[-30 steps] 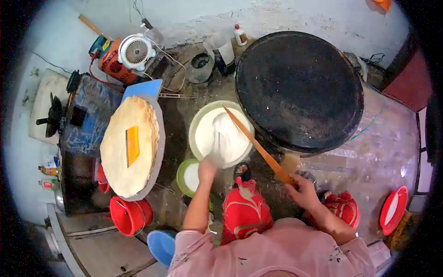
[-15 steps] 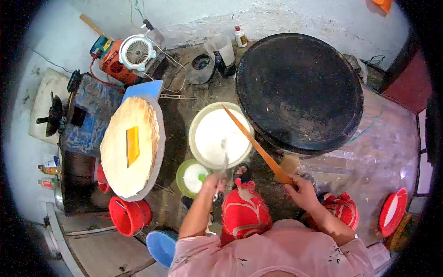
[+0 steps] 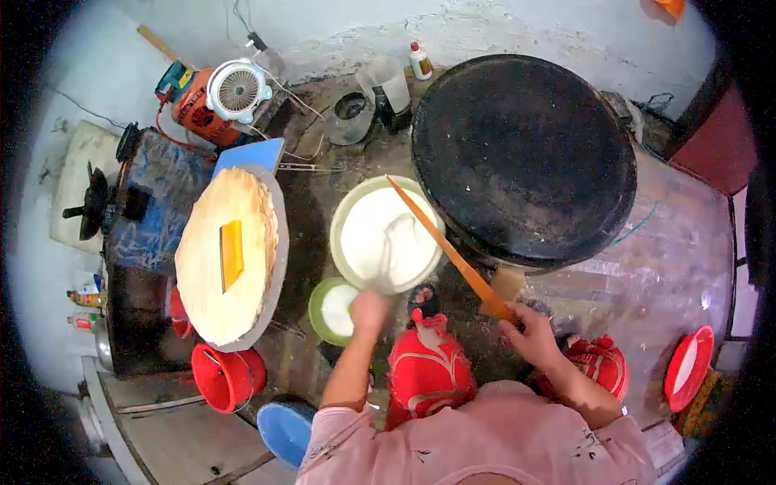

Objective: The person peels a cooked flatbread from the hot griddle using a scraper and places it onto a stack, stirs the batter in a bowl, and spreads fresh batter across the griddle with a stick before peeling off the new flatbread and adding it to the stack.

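The person's pink shirt (image 3: 485, 440) filled the near edge, with red-clad knees (image 3: 432, 364) just beyond it. Clock hours here run from the middle of the bowl, twelve pointing away from the person. A blue basin (image 3: 284, 435) stood at seven o'clock, and a red bucket (image 3: 230, 378) between seven and eight. The right hand (image 3: 529, 333), at four, had its fingers wrapped round the thick end of a wooden stick (image 3: 453, 255), which slanted across the bowl's right side and ended near its rim at twelve. At six, the left hand (image 3: 370, 307) was blurred; its fingers were closed on a utensil (image 3: 386, 263) that reached into the bowl, its shape too smeared to tell. Just beside that hand, at seven, sat a green tub (image 3: 317, 311) with something white inside. The bowl (image 3: 337, 234) itself, pale green, stood beyond the left hand and held a white mix (image 3: 360, 234).

At nine lay a round, pale stack (image 3: 202, 275) with a yellow scraper (image 3: 232, 255) on top. A black griddle (image 3: 525, 162) spread at two. Farther off were a fan (image 3: 240, 90) between ten and eleven, and a jug (image 3: 388, 85) and a bottle (image 3: 420, 61) near twelve, before the wall (image 3: 347, 32).
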{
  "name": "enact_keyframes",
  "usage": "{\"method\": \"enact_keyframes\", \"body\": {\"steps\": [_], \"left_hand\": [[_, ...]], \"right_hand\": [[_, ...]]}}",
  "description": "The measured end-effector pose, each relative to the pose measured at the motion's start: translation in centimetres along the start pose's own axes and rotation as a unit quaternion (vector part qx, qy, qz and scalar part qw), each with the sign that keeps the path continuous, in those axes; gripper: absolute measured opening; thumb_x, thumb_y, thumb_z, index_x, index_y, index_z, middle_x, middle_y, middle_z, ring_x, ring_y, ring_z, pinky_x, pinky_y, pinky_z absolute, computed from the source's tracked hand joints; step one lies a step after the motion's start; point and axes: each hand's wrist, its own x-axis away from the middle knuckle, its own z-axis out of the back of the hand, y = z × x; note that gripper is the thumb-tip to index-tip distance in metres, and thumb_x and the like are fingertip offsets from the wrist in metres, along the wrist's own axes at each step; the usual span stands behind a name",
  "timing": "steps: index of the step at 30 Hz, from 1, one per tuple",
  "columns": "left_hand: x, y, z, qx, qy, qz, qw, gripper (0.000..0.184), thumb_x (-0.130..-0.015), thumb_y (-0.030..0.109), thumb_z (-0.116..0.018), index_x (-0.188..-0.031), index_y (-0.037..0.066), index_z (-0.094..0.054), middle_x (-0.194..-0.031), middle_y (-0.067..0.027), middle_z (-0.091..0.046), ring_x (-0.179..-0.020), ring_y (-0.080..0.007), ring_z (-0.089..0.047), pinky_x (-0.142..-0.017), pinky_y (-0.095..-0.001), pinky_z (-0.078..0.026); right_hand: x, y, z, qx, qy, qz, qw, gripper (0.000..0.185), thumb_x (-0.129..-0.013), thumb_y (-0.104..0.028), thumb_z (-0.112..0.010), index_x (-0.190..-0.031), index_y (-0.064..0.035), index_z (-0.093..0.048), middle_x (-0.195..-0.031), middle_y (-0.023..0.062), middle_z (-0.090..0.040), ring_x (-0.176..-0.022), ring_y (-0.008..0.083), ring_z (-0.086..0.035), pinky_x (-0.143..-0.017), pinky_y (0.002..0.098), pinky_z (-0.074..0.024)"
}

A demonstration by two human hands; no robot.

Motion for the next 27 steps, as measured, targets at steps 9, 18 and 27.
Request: {"method": "enact_keyframes", "body": {"steps": [9, 18, 27], "left_hand": [[1.0, -5.7, -1.6, 0.037, 0.008, 0.036, 0.999, 0.028, -0.084, 0.027, -0.047, -0.08, 0.003, -0.062, -0.072, -0.0203, -0.062, -0.071, -0.0385, -0.06, -0.066, -0.0474, -0.048], [-0.9, -2.4, -1.7, 0.737, -0.404, 0.186, 0.51, 0.028, -0.093, 0.026, -0.041, -0.106, 0.003, -0.05, -0.061, -0.0022, -0.043, -0.042, -0.009, -0.031, -0.036, -0.0223, -0.027], [5.8, -4.1, 8.9, 0.785, -0.239, 0.152, 0.552, 0.028, -0.092, 0.022, -0.042, -0.107, 0.001, -0.052, -0.061, -0.0075, -0.049, -0.04, -0.0104, -0.035, -0.035, -0.0229, -0.027]], "right_hand": [[0.2, 0.9, -0.1, 0.036, -0.008, 0.036, 0.999, 0.036, -0.084, -0.009, -0.059, -0.118, 0.0005, -0.05, -0.076, 0.0032, -0.06, -0.062, 0.0062, -0.053, -0.053, 0.0222, -0.0445], [-0.6, 0.5, 0.1, 0.001, -0.003, 0.033, 0.999, 0.035, -0.085, -0.008, -0.057, -0.118, 0.0006, -0.049, -0.076, 0.002, -0.059, -0.06, 0.0064, -0.053, -0.052, 0.0221, -0.0438], [-0.3, -1.3, 0.3, -0.09, 0.003, -0.026, 0.996, 0.034, -0.085, -0.004, -0.057, -0.117, 0.0012, -0.048, -0.082, 0.0049, -0.059, -0.066, 0.0087, -0.055, -0.056, 0.0222, -0.0443]]}}
